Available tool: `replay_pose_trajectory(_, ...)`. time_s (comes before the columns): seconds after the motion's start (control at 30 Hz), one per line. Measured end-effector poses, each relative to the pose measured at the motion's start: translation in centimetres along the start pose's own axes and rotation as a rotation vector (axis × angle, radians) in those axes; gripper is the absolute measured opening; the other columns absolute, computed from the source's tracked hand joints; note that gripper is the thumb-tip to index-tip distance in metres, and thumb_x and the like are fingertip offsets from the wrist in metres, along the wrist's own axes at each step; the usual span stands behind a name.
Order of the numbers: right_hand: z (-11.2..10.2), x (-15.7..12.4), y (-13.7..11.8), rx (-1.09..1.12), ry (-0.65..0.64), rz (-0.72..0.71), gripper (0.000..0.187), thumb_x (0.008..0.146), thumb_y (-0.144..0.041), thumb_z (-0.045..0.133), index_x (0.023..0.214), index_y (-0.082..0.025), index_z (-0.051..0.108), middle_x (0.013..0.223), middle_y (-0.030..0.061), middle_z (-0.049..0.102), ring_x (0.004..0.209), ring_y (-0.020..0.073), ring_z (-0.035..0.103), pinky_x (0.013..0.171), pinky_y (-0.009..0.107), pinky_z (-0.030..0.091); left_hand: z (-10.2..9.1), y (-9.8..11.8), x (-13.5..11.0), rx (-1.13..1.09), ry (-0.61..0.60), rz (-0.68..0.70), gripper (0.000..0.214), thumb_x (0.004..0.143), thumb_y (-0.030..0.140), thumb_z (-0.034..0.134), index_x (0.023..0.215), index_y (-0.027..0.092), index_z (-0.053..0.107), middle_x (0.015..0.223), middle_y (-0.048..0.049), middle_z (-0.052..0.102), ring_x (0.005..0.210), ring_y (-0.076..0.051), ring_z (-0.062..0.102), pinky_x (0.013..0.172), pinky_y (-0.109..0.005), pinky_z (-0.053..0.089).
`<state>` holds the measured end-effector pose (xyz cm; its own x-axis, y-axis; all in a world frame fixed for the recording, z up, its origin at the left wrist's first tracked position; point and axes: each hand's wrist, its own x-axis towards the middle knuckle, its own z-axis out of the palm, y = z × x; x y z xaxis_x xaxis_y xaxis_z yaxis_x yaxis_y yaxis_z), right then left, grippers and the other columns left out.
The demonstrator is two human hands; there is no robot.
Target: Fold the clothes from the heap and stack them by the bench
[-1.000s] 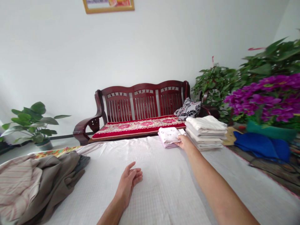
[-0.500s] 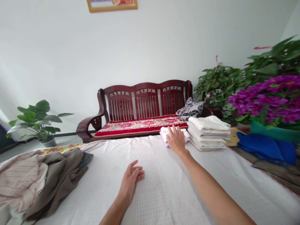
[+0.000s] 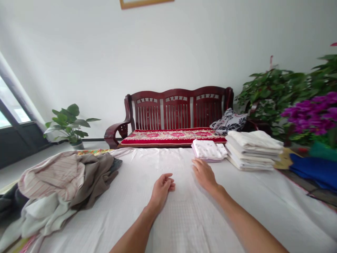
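Over the white cloth (image 3: 179,225), my left hand (image 3: 161,189) is open, its fingers loosely bent and holding nothing. My right hand (image 3: 204,173) is also open and empty, palm down, just in front of the small folded white cloth with a dark pattern (image 3: 209,149). Lilac fabric shows at that folded piece's lower edge. Right beside it stands a stack of folded white and cream cloths (image 3: 254,151). At the left lies a loose heap of clothes: a striped pinkish garment (image 3: 56,174), a grey-brown one (image 3: 96,175) and a pale grey one (image 3: 44,214).
Behind the cloth-covered surface is a dark red wooden bench (image 3: 176,109) with a red floral cover and a patterned cushion (image 3: 229,121). A potted plant (image 3: 71,123) stands left. Purple flowers (image 3: 313,114) and blue fabric (image 3: 313,170) are at the right.
My right hand has come off the small folded cloth and moved back toward me. My head view has turned left, bringing more of the clothes heap and a window or door into sight.
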<state>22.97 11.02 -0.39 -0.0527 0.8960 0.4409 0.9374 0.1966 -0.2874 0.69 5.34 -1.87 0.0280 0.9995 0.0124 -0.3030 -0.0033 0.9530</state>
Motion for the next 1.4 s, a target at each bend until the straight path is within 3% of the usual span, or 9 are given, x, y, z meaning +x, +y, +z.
replay_pose_trajectory(0.2,1.4,-4.3,-1.9,0.151,-0.197,-0.069,0.036,0.087,-0.027,0.048,0.115,-0.019,0.069,0.126,0.0125,0.067,0.122,0.0261,0.059,0.105,0.038,0.044,-1.8,0.1,0.7,0.07,0.119,0.081,0.035,0.068,0.033,0.075,0.096,0.013,0.067,0.08,-0.0035,0.066,0.063,-0.012,0.064,0.059,-0.025,0.052)
replay_pose_trajectory(0.43,2.1,-7.0,-2.3,0.106,-0.057,-0.132,0.043,0.09,-0.029,0.042,0.122,-0.016,0.068,0.133,0.0139,0.063,0.128,0.0296,0.054,0.111,0.048,0.039,-8.0,4.3,2.2,0.238,0.434,0.307,0.029,0.074,0.033,0.065,0.096,0.015,0.069,0.083,-0.0054,0.071,0.076,-0.016,0.067,0.069,-0.027,0.052)
replay_pose_trajectory(0.57,1.9,-6.8,-2.3,0.115,-0.096,-0.124,0.044,0.09,-0.03,0.043,0.121,-0.014,0.069,0.133,0.0142,0.063,0.126,0.0283,0.056,0.11,0.046,0.041,-13.6,9.1,1.4,0.488,0.704,0.59,0.029,0.079,0.028,0.057,0.104,0.017,0.068,0.099,-0.0075,0.072,0.093,-0.02,0.067,0.091,-0.036,0.051)
replay_pose_trajectory(0.7,1.7,-6.5,-2.3,0.117,-0.101,-0.129,0.044,0.089,-0.03,0.042,0.12,-0.014,0.069,0.132,0.0139,0.064,0.126,0.0271,0.056,0.11,0.044,0.042,-19.4,14.7,-1.4,0.926,1.168,0.709,0.043,0.079,0.025,0.059,0.121,0.018,0.061,0.126,-0.0118,0.062,0.125,-0.029,0.051,0.11,-0.047,0.037)
replay_pose_trajectory(0.83,1.5,-6.5,-2.5,0.121,-0.091,-0.13,0.043,0.089,-0.029,0.043,0.118,-0.015,0.07,0.131,0.0136,0.065,0.123,0.0268,0.058,0.108,0.044,0.043,-24.5,18.7,-3.3,1.103,1.536,0.448,0.069,0.073,0.03,0.071,0.136,0.017,0.046,0.144,-0.0179,0.045,0.129,-0.04,0.044,0.104,-0.058,0.039)
replay_pose_trajectory(1.0,1.6,-6.5,-2.5,0.125,-0.082,-0.129,0.043,0.089,-0.028,0.042,0.118,-0.013,0.07,0.13,0.0144,0.065,0.123,0.0272,0.058,0.109,0.044,0.043,-28.3,20.4,-3.8,1.094,1.506,0.122,0.082,0.068,0.037,0.076,0.136,0.011,0.039,0.137,-0.0262,0.049,0.122,-0.05,0.05,0.089,-0.059,0.048)
replay_pose_trajectory(1.13,1.8,-6.5,-2.4,0.13,-0.083,-0.123,0.043,0.088,-0.028,0.042,0.118,-0.015,0.07,0.131,0.0134,0.065,0.124,0.0266,0.058,0.109,0.044,0.042,-29.0,20.6,-4.4,1.067,1.39,-0.012,0.066,0.072,0.04,0.07,0.127,0.012,0.048,0.119,-0.0243,0.062,0.108,-0.045,0.062,0.082,-0.054,0.052)
replay_pose_trajectory(1.27,1.9,-6.6,-2.3,0.14,-0.081,-0.115,0.043,0.088,-0.029,0.043,0.118,-0.016,0.07,0.131,0.0128,0.065,0.124,0.0265,0.057,0.11,0.044,0.041,-27.8,21.1,-4.7,1.041,1.362,0.031,0.045,0.079,0.034,0.06,0.12,0.014,0.057,0.105,-0.0191,0.068,0.1,-0.04,0.065,0.081,-0.052,0.05)
replay_pose_trajectory(1.4,1.9,-6.6,-2.4,0.171,-0.083,-0.104,0.043,0.088,-0.03,0.043,0.118,-0.017,0.071,0.131,0.0129,0.065,0.125,0.0269,0.057,0.11,0.044,0.041,-23.9,21.0,-3.4,1.081,1.244,0.263,0.037,0.085,0.04,0.056,0.115,0.02,0.061,0.098,-0.0078,0.069,0.093,-0.029,0.065,0.083,-0.04,0.049)
